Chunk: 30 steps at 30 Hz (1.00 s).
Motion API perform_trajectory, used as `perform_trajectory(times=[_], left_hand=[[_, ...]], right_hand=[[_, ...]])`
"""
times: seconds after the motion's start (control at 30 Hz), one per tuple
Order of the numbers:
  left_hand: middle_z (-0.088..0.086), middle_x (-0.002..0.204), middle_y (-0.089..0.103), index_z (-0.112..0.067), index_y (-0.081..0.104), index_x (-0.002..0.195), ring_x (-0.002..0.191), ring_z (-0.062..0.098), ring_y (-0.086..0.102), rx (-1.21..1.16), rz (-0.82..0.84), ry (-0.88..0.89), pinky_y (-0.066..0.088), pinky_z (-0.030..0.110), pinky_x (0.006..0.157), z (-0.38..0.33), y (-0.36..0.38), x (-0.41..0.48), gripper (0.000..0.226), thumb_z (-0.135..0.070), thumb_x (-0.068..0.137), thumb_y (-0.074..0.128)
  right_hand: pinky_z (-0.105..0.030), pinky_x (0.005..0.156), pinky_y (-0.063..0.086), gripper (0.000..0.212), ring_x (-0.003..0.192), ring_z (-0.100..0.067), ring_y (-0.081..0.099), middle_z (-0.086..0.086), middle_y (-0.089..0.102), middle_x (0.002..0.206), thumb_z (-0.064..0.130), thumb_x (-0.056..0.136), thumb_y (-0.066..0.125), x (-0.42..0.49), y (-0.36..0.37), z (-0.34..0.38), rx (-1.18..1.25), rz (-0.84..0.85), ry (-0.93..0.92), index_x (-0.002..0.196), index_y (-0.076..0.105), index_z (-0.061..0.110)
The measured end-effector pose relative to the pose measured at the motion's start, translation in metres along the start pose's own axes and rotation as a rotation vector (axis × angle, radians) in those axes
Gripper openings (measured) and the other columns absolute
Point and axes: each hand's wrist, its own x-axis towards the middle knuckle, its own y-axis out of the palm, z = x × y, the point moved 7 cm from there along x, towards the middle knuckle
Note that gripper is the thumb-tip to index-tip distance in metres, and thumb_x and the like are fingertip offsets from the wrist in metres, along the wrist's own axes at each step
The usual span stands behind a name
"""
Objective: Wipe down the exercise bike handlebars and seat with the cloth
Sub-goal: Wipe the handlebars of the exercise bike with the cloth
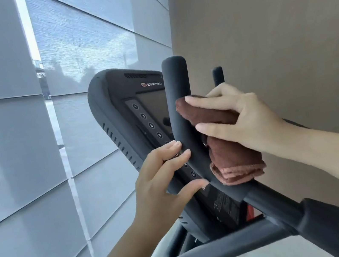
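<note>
A black padded handlebar (179, 104) of the exercise bike curves upward in the middle of the view. My right hand (240, 116) presses a folded brown cloth (229, 158) against the bar's right side, fingers wrapped over the cloth. My left hand (161, 179) rests on the left side of the same bar lower down, fingertips and thumb touching it. A second handlebar tip (218, 75) shows behind my right hand. The seat is out of view.
The bike's black console (128, 103) with numbered buttons and a dark screen stands right behind the bar. A lower grey loop bar (218, 252) runs below. Window blinds (22, 153) fill the left; a beige wall (269, 21) is close on the right.
</note>
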Motion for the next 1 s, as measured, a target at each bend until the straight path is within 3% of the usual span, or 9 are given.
perform_trajectory(times=[0.17, 0.4, 0.5, 0.6, 0.7, 0.83, 1.0], left_hand=[[0.003, 0.102, 0.057, -0.012, 0.066, 0.095, 0.101, 0.013, 0.056, -0.068, -0.080, 0.037, 0.046, 0.026, 0.091, 0.002, 0.001, 0.003, 0.038, -0.037, 0.066, 0.073], [-0.001, 0.100, 0.056, -0.010, 0.065, 0.093, 0.096, 0.014, 0.056, -0.146, -0.107, 0.075, 0.046, 0.025, 0.086, 0.012, 0.003, 0.006, 0.041, -0.038, 0.065, 0.077], [-0.002, 0.107, 0.055, -0.013, 0.064, 0.099, 0.101, 0.014, 0.055, -0.216, -0.023, 0.128, 0.047, 0.029, 0.087, 0.019, 0.001, 0.008, 0.037, -0.035, 0.072, 0.073], [0.000, 0.113, 0.060, -0.012, 0.061, 0.105, 0.107, 0.016, 0.054, -0.207, 0.074, 0.235, 0.047, 0.036, 0.088, 0.034, -0.004, 0.016, 0.037, -0.036, 0.078, 0.068], [0.008, 0.110, 0.064, -0.004, 0.067, 0.101, 0.109, 0.018, 0.053, -0.102, 0.111, 0.273, 0.043, 0.033, 0.091, 0.059, -0.010, 0.024, 0.040, -0.038, 0.081, 0.062], [0.007, 0.107, 0.067, -0.004, 0.069, 0.099, 0.108, 0.018, 0.054, 0.015, 0.123, 0.313, 0.038, 0.030, 0.086, 0.096, -0.013, 0.028, 0.040, -0.040, 0.084, 0.058], [-0.002, 0.104, 0.069, -0.014, 0.070, 0.094, 0.112, 0.013, 0.051, 0.121, 0.049, 0.429, 0.029, 0.030, 0.085, 0.110, -0.003, 0.025, 0.032, -0.042, 0.086, 0.057]], right_hand=[[-0.008, 0.086, 0.038, 0.040, 0.092, 0.001, 0.057, 0.009, 0.056, 0.100, 0.023, 0.073, 0.072, -0.029, 0.007, -0.003, -0.008, 0.284, 0.147, 0.106, 0.064, 0.045], [-0.011, 0.089, 0.040, 0.037, 0.099, -0.003, 0.057, 0.014, 0.056, 0.100, 0.031, 0.071, 0.072, -0.044, 0.003, 0.006, -0.146, 0.359, 0.258, 0.102, 0.065, 0.049], [-0.011, 0.090, 0.038, 0.036, 0.100, -0.005, 0.056, 0.010, 0.058, 0.100, 0.033, 0.070, 0.069, -0.041, 0.000, 0.016, -0.232, 0.204, 0.254, 0.104, 0.066, 0.046], [-0.004, 0.085, 0.035, 0.041, 0.093, 0.005, 0.054, 0.003, 0.057, 0.099, 0.016, 0.076, 0.071, -0.018, -0.015, 0.032, -0.293, -0.243, 0.183, 0.110, 0.062, 0.037], [-0.004, 0.088, 0.034, 0.046, 0.090, 0.006, 0.050, -0.001, 0.050, 0.100, 0.012, 0.081, 0.068, 0.015, -0.016, 0.048, -0.386, -0.618, 0.084, 0.121, 0.053, 0.028], [-0.003, 0.088, 0.031, 0.050, 0.090, 0.004, 0.049, -0.004, 0.048, 0.104, 0.019, 0.082, 0.066, 0.030, 0.003, 0.040, -0.400, -0.698, 0.153, 0.128, 0.049, 0.029], [-0.005, 0.092, 0.031, 0.056, 0.096, 0.004, 0.047, -0.002, 0.048, 0.104, 0.024, 0.076, 0.066, -0.012, 0.027, 0.052, -0.656, -0.514, 0.118, 0.127, 0.044, 0.032]])
